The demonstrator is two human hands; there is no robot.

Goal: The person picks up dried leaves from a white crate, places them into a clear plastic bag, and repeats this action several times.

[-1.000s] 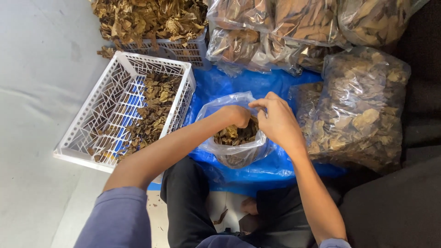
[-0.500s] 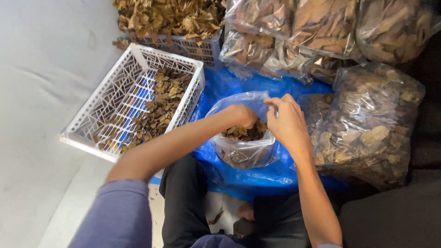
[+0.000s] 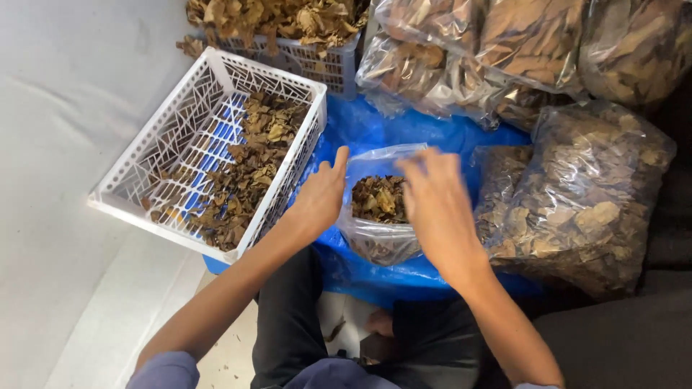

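A small clear plastic bag (image 3: pixel 378 216) stands open on the blue sheet (image 3: pixel 375 130), just past the person's knees, between the white basket (image 3: pixel 173 130) on the left and a big sealed bag (image 3: pixel 577 209) on the right. It is partly filled with brown, curled dried leaves (image 3: pixel 378 198), and its thin film is crumpled and shiny.

The left hand (image 3: pixel 321 198) rests against the left rim of the small bag, fingers together and thumb raised; whether its grip pinches the film cannot be told. The right hand (image 3: pixel 436 205) hovers over the right side of the bag's mouth, blurred, fingers loosely spread and pinching nothing visible.

The white basket has a lattice wall and holds a loose layer of the same dried leaves, mostly on its right half. Behind it a grey basket (image 3: pixel 324 61) is heaped with leaves. Along the far edge of the sheet lie several large clear bags (image 3: pixel 504 50) packed with bigger brown leaves. No label can be made out on any bag.

Compared with half a second ago, the hands have moved apart: both were bunched at the bag's mouth, and now the mouth is wider and more of the leaves inside show. The right hand has lifted off the rim.
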